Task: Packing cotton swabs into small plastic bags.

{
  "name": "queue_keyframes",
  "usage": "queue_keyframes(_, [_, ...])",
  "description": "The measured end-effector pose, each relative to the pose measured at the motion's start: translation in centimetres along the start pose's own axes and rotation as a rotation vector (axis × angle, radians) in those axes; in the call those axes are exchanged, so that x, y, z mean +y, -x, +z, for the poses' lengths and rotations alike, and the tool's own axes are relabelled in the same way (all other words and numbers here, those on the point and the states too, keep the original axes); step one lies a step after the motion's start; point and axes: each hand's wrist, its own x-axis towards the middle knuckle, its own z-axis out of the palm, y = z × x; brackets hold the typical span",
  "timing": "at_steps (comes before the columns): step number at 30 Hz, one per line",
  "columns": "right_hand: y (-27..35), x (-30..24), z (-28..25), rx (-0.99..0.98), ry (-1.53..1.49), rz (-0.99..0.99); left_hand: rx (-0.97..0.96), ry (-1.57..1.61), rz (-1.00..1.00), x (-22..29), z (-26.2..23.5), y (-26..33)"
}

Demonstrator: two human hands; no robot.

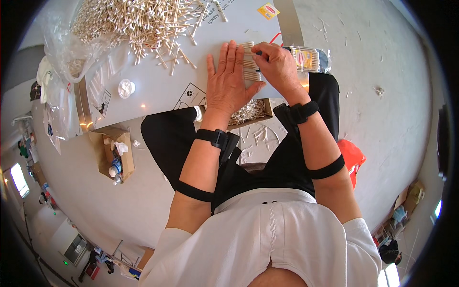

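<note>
My left hand [226,79] lies flat on the table, its fingers stretched out along the left side of a neat row of cotton swabs [250,63]. Just right of it, my right hand [278,66] is closed in a pinch over the same row. Whatever its fingertips hold is hidden. Beyond that hand, at the table's right edge, lies a clear plastic pack of cotton swabs [307,59] with a yellow label. A large loose heap of cotton swabs [136,24] covers the far left of the table, with a few stray ones scattered toward my left hand.
A small white tub [126,88] and clear plastic sleeves [98,85] lie on the table's left, beside a crumpled clear bag [58,43]. A yellow card [268,11] lies far right. Below stand a box of swabs [268,109], a cardboard box [101,160] and a red bag [351,158].
</note>
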Motion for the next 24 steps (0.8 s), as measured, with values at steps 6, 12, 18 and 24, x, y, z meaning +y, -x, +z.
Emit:
queue_keyframes(6, [-2.0, 0.8, 0.4, 0.012, 0.07, -0.094, -0.002, -0.006, 0.012, 0.1, 0.2, -0.1])
queue_keyframes(12, [-2.8, 1.4, -1.6, -0.138, -0.014, -0.118, -0.008, -0.022, 0.012, -0.1, 0.2, 0.0])
queue_keyframes(18, [0.0, 1.0, -3.0, -0.244, 0.145, -0.396, 0.005, -0.019, 0.018, -0.2, 0.3, 0.1])
queue_keyframes(24, [0.2, 1.5, -2.4, -0.184, 0.145, -0.385, 0.019, -0.018, 0.022, -0.1, 0.3, -0.1])
